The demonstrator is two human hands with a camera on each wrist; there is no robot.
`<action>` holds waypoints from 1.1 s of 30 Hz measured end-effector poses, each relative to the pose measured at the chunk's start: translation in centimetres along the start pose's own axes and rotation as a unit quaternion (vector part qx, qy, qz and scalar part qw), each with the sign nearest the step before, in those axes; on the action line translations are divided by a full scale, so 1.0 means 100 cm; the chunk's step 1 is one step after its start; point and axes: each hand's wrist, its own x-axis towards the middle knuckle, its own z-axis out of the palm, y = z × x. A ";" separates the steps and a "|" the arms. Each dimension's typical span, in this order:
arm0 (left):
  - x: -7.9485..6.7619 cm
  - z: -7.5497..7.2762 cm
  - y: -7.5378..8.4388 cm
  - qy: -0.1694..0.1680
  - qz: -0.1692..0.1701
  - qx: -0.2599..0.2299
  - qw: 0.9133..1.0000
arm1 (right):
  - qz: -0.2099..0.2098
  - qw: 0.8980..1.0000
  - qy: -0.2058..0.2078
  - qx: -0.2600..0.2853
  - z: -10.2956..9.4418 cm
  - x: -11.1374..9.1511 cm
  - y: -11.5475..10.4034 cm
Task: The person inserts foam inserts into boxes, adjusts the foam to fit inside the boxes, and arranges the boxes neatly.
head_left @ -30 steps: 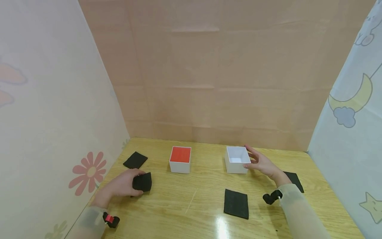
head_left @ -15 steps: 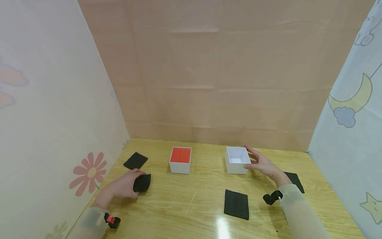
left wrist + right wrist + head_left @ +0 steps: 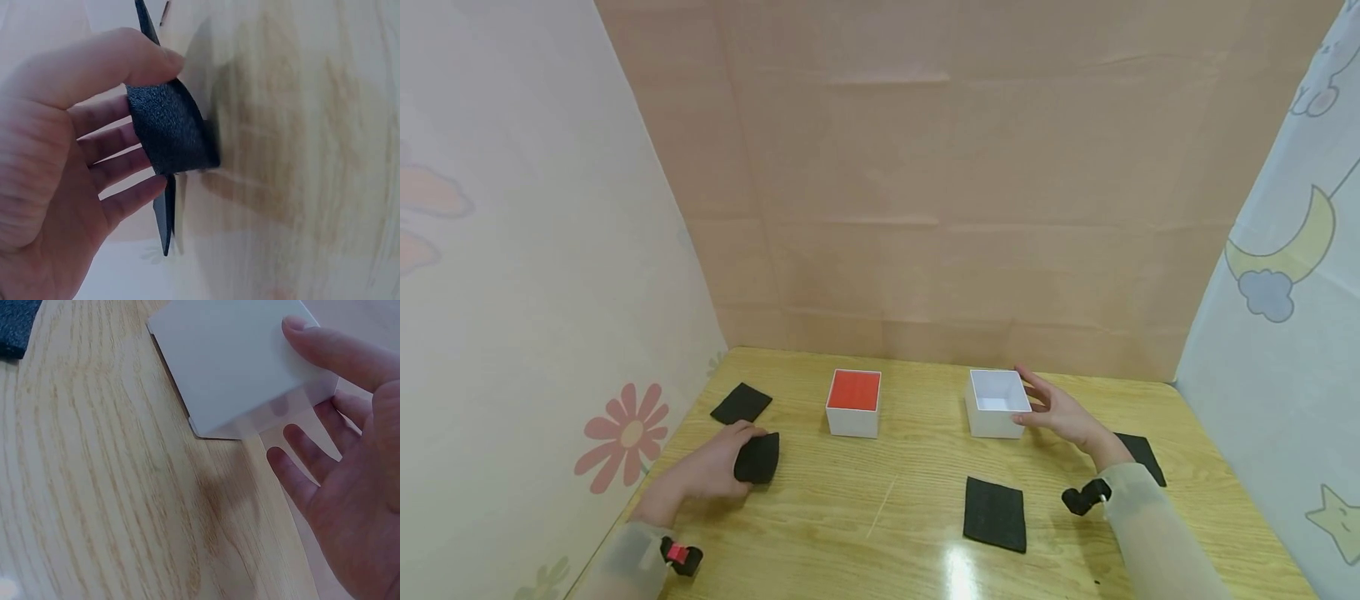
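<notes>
My left hand (image 3: 718, 462) is at the left of the table and grips a thin black square sheet (image 3: 758, 458). In the left wrist view the sheet (image 3: 169, 128) is bent, held between thumb and fingers, with its lower edge near the wood. My right hand (image 3: 1063, 414) holds the right side of a white open-topped box (image 3: 995, 423), which stands on the table with nothing visible inside. Seen from the right wrist, the thumb lies on one wall of the box (image 3: 225, 369) and at least one finger reaches behind it; other fingers stand apart from it.
Left of centre stands a second white box (image 3: 853, 423) with a red top surface (image 3: 854, 390). Black squares lie flat at back left (image 3: 742, 403), front right of centre (image 3: 994, 513), and partly behind the right forearm (image 3: 1142, 457). Patterned white sheets and a brown backdrop (image 3: 925, 208) enclose the table.
My left fingers have shifted slightly on the black sheet: its bend changes a little and the thumb has drawn back along its lower edge. The right hand and both boxes stay in place.
</notes>
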 end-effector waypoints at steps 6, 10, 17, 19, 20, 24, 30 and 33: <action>0.003 -0.001 0.003 0.025 0.006 0.000 1.000 | -0.008 1.000 -0.003 0.007 -0.001 -0.001 0.000; 0.006 -0.007 0.009 0.044 0.018 -0.011 0.999 | -0.014 1.000 -0.006 0.012 -0.002 -0.002 0.002; 0.016 -0.016 0.021 0.097 0.056 -0.017 0.994 | -0.021 1.000 -0.006 0.011 -0.004 -0.003 0.004; 0.020 -0.019 0.025 0.112 0.069 -0.022 0.991 | -0.019 1.000 -0.006 0.012 -0.005 -0.003 0.004; 0.022 -0.021 0.027 0.118 0.071 -0.028 0.990 | -0.019 1.000 -0.006 0.013 -0.005 -0.002 0.004; 0.033 -0.029 0.041 0.122 0.073 -0.062 0.988 | -0.016 1.000 -0.006 0.015 -0.005 -0.002 0.003; 0.055 -0.038 0.065 0.123 0.076 -0.075 0.987 | -0.014 1.000 -0.010 0.018 -0.005 -0.003 0.002; 0.067 -0.038 0.076 0.130 0.088 -0.069 0.985 | -0.017 1.000 -0.013 0.023 -0.006 -0.004 0.003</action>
